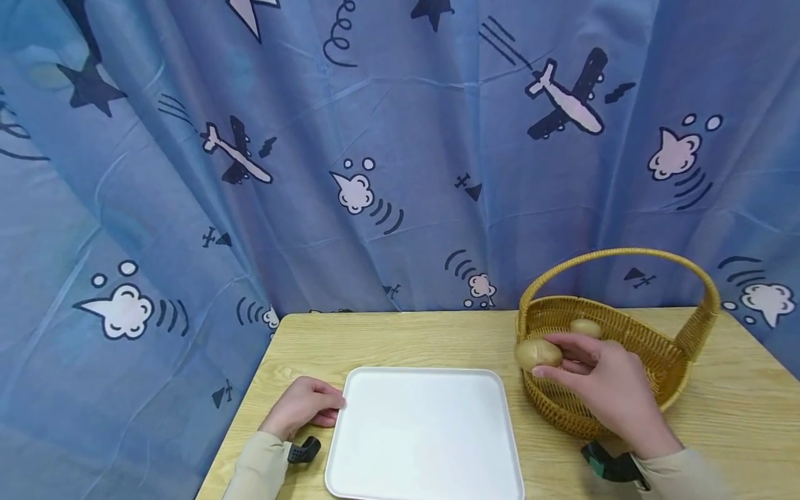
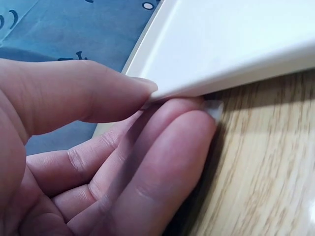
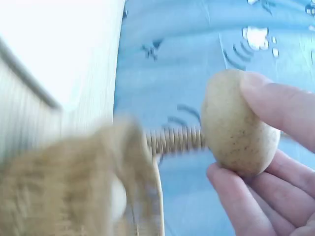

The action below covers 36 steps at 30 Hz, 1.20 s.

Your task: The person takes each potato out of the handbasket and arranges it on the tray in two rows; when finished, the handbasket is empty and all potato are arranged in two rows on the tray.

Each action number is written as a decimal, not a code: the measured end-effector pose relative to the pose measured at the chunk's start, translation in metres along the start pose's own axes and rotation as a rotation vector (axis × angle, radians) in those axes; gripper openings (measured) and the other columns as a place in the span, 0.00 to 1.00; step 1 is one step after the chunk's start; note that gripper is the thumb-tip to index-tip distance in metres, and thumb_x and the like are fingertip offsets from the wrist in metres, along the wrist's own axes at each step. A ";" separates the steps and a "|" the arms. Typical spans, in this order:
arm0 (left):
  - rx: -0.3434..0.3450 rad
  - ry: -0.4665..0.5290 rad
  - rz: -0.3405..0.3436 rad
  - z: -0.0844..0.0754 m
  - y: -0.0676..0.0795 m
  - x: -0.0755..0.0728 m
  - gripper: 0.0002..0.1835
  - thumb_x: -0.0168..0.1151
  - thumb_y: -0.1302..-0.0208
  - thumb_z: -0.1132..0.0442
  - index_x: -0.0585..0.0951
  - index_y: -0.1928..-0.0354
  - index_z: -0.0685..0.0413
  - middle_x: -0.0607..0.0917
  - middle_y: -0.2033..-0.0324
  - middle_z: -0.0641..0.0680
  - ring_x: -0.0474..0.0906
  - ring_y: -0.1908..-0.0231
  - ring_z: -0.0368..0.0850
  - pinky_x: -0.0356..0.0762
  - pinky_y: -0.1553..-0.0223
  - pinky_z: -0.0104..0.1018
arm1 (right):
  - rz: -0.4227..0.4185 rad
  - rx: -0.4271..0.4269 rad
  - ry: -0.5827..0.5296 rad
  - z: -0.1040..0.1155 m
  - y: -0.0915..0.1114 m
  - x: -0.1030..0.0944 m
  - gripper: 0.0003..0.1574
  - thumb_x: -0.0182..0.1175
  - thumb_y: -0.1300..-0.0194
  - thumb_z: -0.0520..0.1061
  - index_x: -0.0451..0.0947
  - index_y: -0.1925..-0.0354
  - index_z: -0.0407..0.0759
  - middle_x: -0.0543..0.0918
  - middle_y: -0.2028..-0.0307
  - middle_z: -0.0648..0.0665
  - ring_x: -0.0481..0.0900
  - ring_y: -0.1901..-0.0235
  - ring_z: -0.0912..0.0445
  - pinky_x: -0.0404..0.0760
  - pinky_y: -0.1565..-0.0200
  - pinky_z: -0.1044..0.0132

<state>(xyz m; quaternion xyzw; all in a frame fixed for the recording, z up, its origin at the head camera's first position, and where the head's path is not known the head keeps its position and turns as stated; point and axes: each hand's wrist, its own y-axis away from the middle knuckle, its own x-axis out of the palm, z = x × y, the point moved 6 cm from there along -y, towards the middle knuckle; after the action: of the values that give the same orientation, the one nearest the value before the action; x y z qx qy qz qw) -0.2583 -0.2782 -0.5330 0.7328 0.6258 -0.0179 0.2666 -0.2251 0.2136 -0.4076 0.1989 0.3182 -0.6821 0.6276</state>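
My right hand (image 1: 609,389) grips a potato (image 1: 539,354) between thumb and fingers, over the left side of a wicker basket (image 1: 562,410). In the right wrist view the whole tan, speckled potato (image 3: 238,123) shows against the curtain, with the blurred basket (image 3: 59,182) below and to the left. A second potato (image 1: 585,328) sits inside the basket near its back wall. At the left edge of a white tray (image 1: 421,434), my left hand (image 1: 309,405) pinches the rim, thumb on top and fingers curled underneath, as the left wrist view shows.
The wooden table (image 1: 406,337) carries the tray in the middle and the basket to its right. An arched handle (image 1: 625,253) rises high over the basket. Behind the table hangs a blue patterned curtain (image 1: 412,139), which also runs down the left side.
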 end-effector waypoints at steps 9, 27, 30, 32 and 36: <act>0.006 0.005 -0.014 -0.002 -0.003 -0.003 0.12 0.75 0.34 0.61 0.91 0.55 0.64 0.89 0.68 0.55 0.87 0.71 0.41 0.93 0.65 0.35 | 0.060 -0.093 -0.160 0.047 -0.008 0.073 0.37 0.85 0.43 0.56 0.87 0.39 0.44 0.92 0.44 0.42 0.93 0.49 0.49 0.93 0.51 0.67; 0.040 0.023 0.011 -0.006 -0.006 0.000 0.11 0.73 0.32 0.64 0.90 0.54 0.65 0.91 0.66 0.57 0.88 0.71 0.40 0.94 0.65 0.36 | 0.183 -0.022 -0.293 0.099 -0.035 0.219 0.29 0.87 0.49 0.45 0.90 0.49 0.42 0.94 0.53 0.44 0.92 0.57 0.56 0.93 0.54 0.63; 0.038 0.046 0.030 -0.005 -0.007 0.001 0.11 0.74 0.33 0.64 0.90 0.54 0.65 0.91 0.66 0.57 0.89 0.71 0.40 0.94 0.64 0.36 | 0.201 -0.033 -0.273 0.099 -0.032 0.231 0.28 0.87 0.49 0.44 0.90 0.50 0.42 0.94 0.54 0.44 0.91 0.59 0.57 0.93 0.55 0.63; 0.039 0.051 0.038 -0.004 -0.007 0.001 0.11 0.74 0.33 0.64 0.91 0.53 0.65 0.91 0.66 0.57 0.89 0.71 0.40 0.94 0.63 0.36 | 0.214 -0.039 -0.256 0.098 -0.031 0.237 0.27 0.86 0.49 0.44 0.90 0.51 0.42 0.94 0.55 0.45 0.90 0.60 0.58 0.92 0.56 0.64; 0.039 0.055 0.034 0.000 -0.006 0.000 0.12 0.74 0.33 0.64 0.91 0.53 0.64 0.91 0.66 0.56 0.89 0.71 0.40 0.94 0.64 0.37 | 0.223 -0.065 -0.233 0.100 -0.028 0.246 0.26 0.86 0.48 0.45 0.90 0.51 0.41 0.93 0.57 0.45 0.88 0.60 0.58 0.91 0.58 0.64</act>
<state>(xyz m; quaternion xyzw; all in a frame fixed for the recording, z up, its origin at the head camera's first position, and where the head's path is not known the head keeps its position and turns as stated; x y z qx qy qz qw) -0.2639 -0.2778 -0.5352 0.7486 0.6198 -0.0055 0.2355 -0.2722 -0.0343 -0.4959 0.1320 0.2410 -0.6160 0.7382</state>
